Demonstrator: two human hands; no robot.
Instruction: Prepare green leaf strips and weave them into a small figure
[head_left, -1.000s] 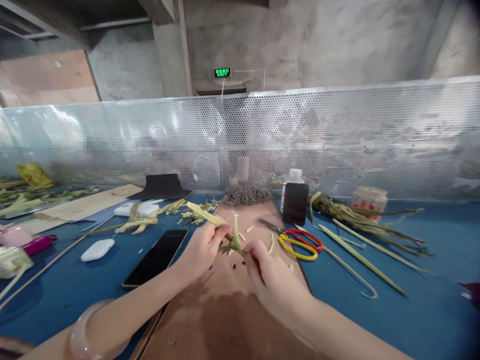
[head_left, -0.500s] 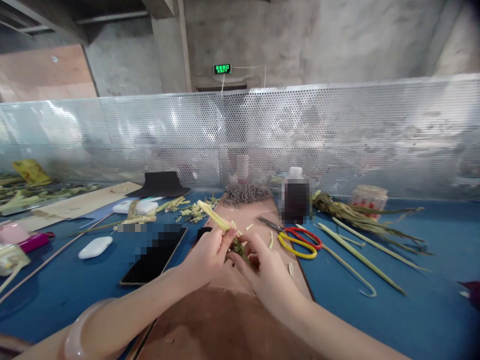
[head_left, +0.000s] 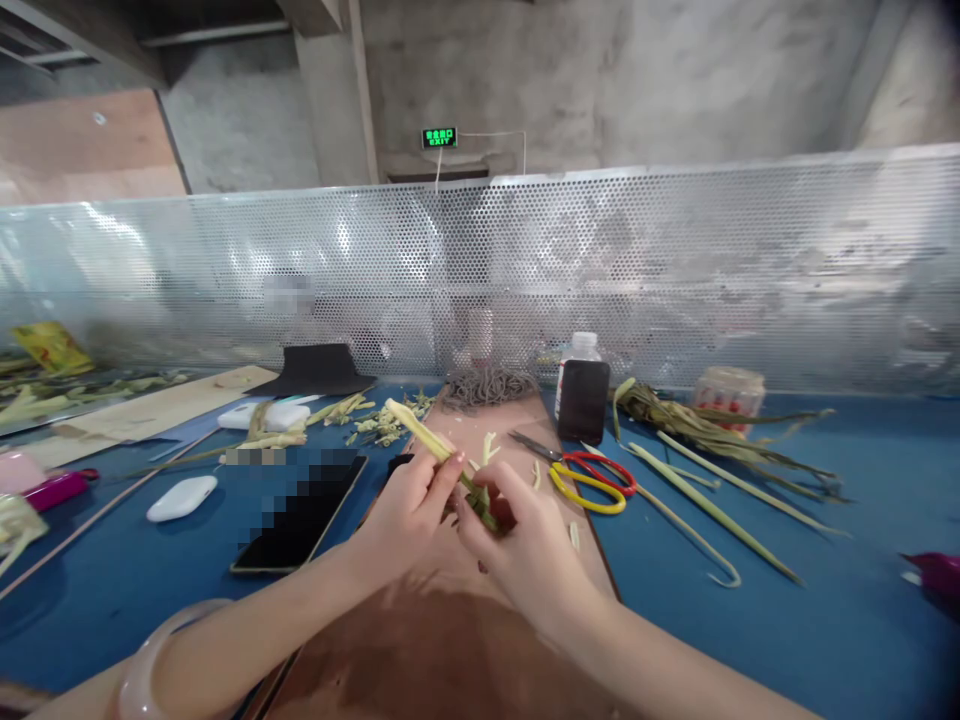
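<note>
Above the brown board, both my hands are on a pale yellow-green plant stalk (head_left: pixel 420 428), whose cut end points up and away to the left. My left hand (head_left: pixel 424 490) pinches it around the middle between thumb and fingers. Close beside it, my right hand (head_left: pixel 517 520) has its fingers curled round the darker green, leafy lower end, which is partly hidden by the fingers. Scissors (head_left: pixel 592 482) with one red and one yellow handle lie to the right, their blades spread slightly. Pale plant scraps (head_left: pixel 489 448) lie on the board beyond my hands.
The brown board (head_left: pixel 499 430) runs across a blue table (head_left: pixel 840 620). At left are a phone (head_left: pixel 307 520) and a white case (head_left: pixel 182 498). Grey cord (head_left: pixel 487 388), a bottle (head_left: pixel 585 345), dried leaves (head_left: pixel 675 415) and loose stalks (head_left: pixel 712 510) lie near a perforated metal screen (head_left: pixel 675 270).
The view has shifted slightly. My hands have turned a little on the stalk, still gripping it. A forked pale scrap now shows on the board just beyond my right hand.
</note>
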